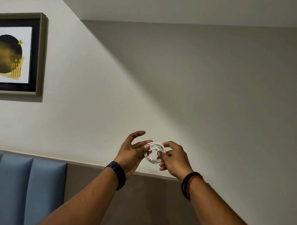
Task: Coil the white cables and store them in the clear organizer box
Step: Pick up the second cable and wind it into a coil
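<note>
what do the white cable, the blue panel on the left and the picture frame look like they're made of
White cable: likely smooth plastic or rubber sheathing; it bends into tight loops with a soft sheen.
Blue panel: padded leather or faux leather, judging by the puffed vertical channels and satin highlights; which one is unclear.
Picture frame: matte grey-green moulding, wood or composite; the finish hides any grain.

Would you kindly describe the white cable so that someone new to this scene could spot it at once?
Start at the framed picture on the pale wall, then drop right to the two raised hands. Between the left hand and right hand sits the white cable, wound into a small ring. It is the only white looped thing there, unlike the dark wristbands.
</note>
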`<state>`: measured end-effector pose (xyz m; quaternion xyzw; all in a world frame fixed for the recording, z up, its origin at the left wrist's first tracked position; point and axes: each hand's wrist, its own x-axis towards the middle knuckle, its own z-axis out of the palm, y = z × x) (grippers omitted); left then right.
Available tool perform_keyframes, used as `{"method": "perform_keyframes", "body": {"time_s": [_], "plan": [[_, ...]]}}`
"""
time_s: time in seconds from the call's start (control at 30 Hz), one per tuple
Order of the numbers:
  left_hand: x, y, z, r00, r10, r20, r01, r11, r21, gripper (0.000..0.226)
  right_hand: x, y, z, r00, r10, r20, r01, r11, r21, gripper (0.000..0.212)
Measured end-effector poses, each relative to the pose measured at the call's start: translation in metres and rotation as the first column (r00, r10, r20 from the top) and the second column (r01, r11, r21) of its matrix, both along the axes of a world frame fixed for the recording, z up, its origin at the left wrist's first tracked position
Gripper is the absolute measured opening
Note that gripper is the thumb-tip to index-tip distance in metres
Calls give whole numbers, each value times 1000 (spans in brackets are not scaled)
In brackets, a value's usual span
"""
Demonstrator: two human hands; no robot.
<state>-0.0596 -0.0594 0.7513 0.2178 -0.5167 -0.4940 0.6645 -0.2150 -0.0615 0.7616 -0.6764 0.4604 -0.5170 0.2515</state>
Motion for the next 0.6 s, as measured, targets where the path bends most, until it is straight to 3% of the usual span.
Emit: {"method": "perform_keyframes", "body": {"time_s": [0.2,0.33,0.43,0.6], "plan": [[-4,1,4,997,-71,-21,72,997,19,44,1,1,-1,998,-66,-17,66,998,-20,10],[-10,3,9,970,78,232,-82,997,8,52,3,-3,-3,991,-134,-24,133,990,-38,8],[-10,3,10,869,188,458,-187,981,-47,56,0,-5,-4,983,-180,-24,179,983,-42,13],[-4,-1,9,631,405,661,-356,909,-217,26,-7,-7,-7,984,-173,-42,171,984,-48,8]]}}
